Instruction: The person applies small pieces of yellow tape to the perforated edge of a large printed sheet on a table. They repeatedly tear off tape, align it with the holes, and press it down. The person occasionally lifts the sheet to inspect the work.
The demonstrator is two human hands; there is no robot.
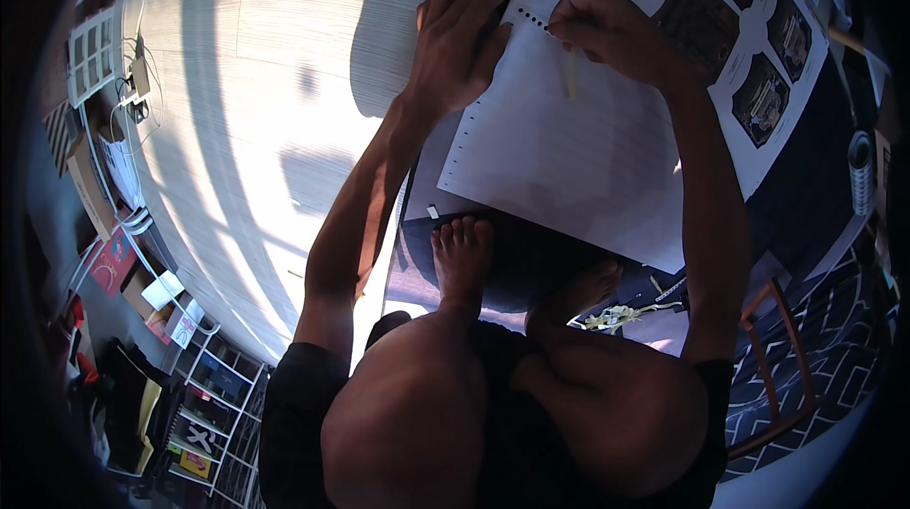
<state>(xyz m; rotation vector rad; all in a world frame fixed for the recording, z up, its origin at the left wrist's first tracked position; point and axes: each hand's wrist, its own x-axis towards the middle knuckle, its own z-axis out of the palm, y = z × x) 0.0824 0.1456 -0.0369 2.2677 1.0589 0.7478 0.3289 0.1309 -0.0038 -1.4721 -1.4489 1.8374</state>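
White paper [569, 149], thin and floppy, lies flat under the left hand [460, 45]; beside it, the right hand [607, 30] pinches a yellow tool [571, 73] at the punched edge, probably the firmest place to hold.

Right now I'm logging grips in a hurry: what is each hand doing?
Left hand: open, pressed flat on the white perforated sheet.
Right hand: closed, pinching the sheet's perforated edge.

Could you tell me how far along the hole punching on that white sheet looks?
A row of holes already runs along the white sheet's left edge. The left hand presses the sheet flat at its top corner, where the right hand works with a thin pale tool. The printed sheet beyond shows no holes.
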